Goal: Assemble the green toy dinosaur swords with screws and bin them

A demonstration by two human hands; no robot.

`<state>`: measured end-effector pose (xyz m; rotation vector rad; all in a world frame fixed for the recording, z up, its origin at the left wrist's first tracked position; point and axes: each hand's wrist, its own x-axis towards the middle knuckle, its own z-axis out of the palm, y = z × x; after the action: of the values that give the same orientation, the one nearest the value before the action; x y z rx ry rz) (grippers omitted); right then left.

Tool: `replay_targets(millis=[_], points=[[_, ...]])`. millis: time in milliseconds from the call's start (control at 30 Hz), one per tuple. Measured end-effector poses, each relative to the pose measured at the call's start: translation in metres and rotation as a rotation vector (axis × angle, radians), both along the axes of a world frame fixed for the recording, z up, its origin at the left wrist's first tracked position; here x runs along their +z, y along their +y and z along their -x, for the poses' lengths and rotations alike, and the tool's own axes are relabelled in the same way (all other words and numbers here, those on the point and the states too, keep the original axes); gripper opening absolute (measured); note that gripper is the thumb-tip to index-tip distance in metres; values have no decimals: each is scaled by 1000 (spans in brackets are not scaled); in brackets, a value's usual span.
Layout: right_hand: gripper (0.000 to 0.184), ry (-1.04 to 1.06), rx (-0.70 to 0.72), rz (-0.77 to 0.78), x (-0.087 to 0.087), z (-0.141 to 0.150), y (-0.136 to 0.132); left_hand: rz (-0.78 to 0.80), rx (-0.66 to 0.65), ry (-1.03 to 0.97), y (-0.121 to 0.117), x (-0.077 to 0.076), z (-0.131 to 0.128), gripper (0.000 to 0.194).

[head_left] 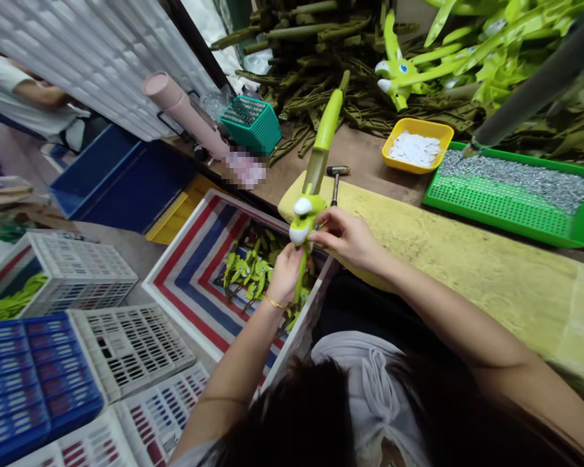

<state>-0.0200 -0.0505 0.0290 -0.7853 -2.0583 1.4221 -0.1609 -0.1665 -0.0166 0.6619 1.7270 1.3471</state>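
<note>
A long lime-green plastic toy (300,224) with white pieces on its head is held upright over the crate in front of me. My left hand (286,275) is wrapped round its lower part. At the right side of the head, my right hand (348,239) has its thumb and fingers bent together against the toy; any small piece between them is hidden. Beyond the head, the toy runs up into an olive section and a green tip. Below my hands, several similar green toys (255,269) lie in a crate lined with striped sheet (185,269).
A hammer (338,171) lies by the yellow bench mat (442,253). Behind it stand a yellow tray (389,159) of white pieces and a green tray (501,211) of metal fasteners. Olive parts (321,39) and green toys (506,58) are heaped at the back. Crates (141,344) stand left; another person's arm (41,91) shows.
</note>
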Motion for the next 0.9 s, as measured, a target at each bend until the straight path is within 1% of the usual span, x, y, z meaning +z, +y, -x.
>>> replay_targets(millis=[67, 133, 200, 267, 333, 400, 533, 600, 700, 767, 833, 900], points=[[40, -228, -114, -65, -7, 0, 11, 17, 19, 101, -7, -1, 14, 48], [50, -509, -207, -189, -14, 3, 19, 36, 40, 210, -15, -2, 28, 42], [52, -717, -192, -263, -20, 10, 22, 64, 49, 318, -23, -3, 38, 35], [49, -793, -146, -275, -23, 18, 21, 107, 50, 421, -32, -4, 44, 30], [48, -798, -150, -274, -23, 20, 19, 163, 52, 515, -41, -5, 46, 28], [48, -806, -192, -255, -20, 12, 19, 221, 48, 591, -51, -6, 46, 28], [41, -817, -291, -142, -16, -28, 24, 312, 15, 684, -71, -11, 43, 31], [42, -719, -338, -140, -17, -51, 19, 347, -8, 739, -78, -15, 42, 34], [48, -476, -381, -129, -21, -76, 0, 377, -74, 957, -85, -21, 44, 37], [49, -379, -372, -60, -24, -83, -15, 389, -143, 1120, -86, -24, 48, 36], [48, -319, -354, -27, -25, -85, -29, 401, -204, 1220, -85, -26, 54, 36], [49, -220, -352, -98, -25, -82, -40, 411, -239, 1284, -84, -27, 61, 36]])
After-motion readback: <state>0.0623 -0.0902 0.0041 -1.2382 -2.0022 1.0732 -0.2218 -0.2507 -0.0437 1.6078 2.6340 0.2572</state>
